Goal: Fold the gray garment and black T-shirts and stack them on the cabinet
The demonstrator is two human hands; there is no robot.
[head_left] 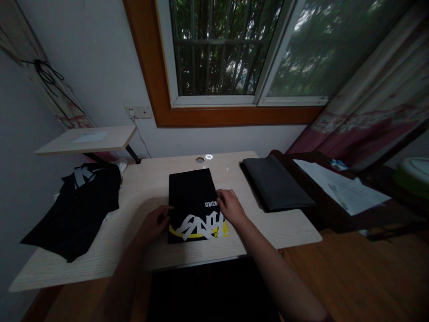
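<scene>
A black T-shirt (190,193), folded into a neat rectangle, lies flat on the pale desk (144,197) before me. White lettering and a yellow band mark its lower part. At its left edge, my left hand (154,226) has its fingers curled in against the fabric. My right hand (231,206) closes on the opposite edge beside the small white print, thumb and fingers drawn together. The fingertips of both hands are partly hidden or dark.
Another black garment (89,210) with a grey print is spread loosely at the left, under a raised shelf (117,136). A dark grey folded flat item (279,183) rests at the right. Beyond it, papers (338,188) lie on a dark surface. A window (228,49) is behind the desk.
</scene>
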